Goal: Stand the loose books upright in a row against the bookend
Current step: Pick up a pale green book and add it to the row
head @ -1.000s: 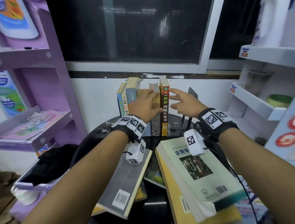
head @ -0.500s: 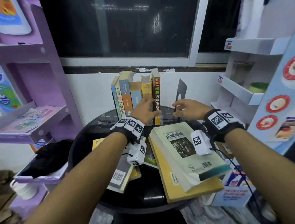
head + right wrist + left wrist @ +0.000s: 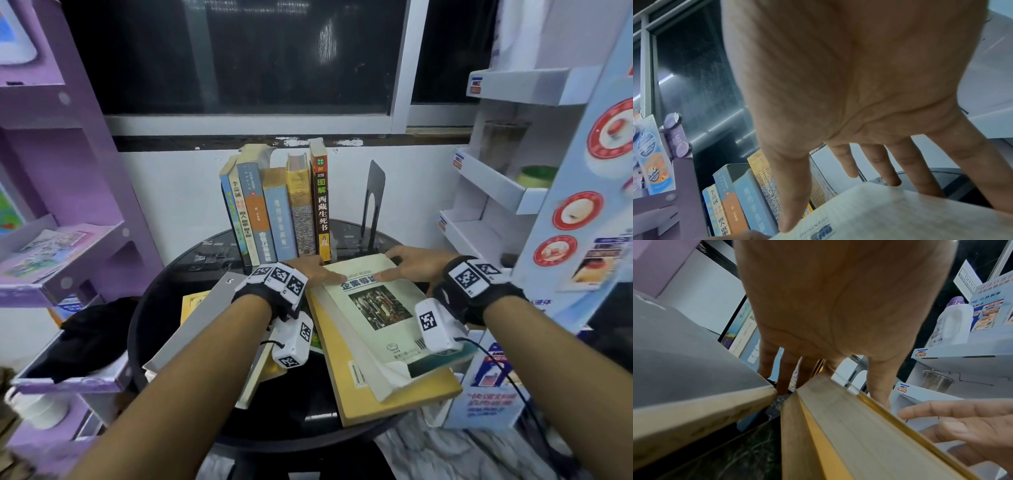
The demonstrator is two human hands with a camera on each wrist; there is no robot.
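A pale green book (image 3: 383,308) lies flat on a larger yellow book (image 3: 346,387) at the right of the round black table (image 3: 291,421). Both hands are at its far end. My left hand (image 3: 313,269) has its thumb on the cover, and its straight fingers (image 3: 785,369) reach down past the left edge. My right hand (image 3: 407,265) lays its thumb (image 3: 789,211) on the cover, with straight fingers over the far right corner. Behind them several books (image 3: 274,212) stand upright in a row. The black bookend (image 3: 372,202) stands apart to their right.
A grey book (image 3: 202,311) lies tilted over other flat books at the table's left. A purple shelf unit (image 3: 61,260) stands close on the left and a white display shelf (image 3: 496,192) on the right. A blue-and-white box (image 3: 486,394) sits by the table's right front.
Both hands have come down and back from the upright row and the bookend onto the far end of the pale green book. The head view has tilted downward.
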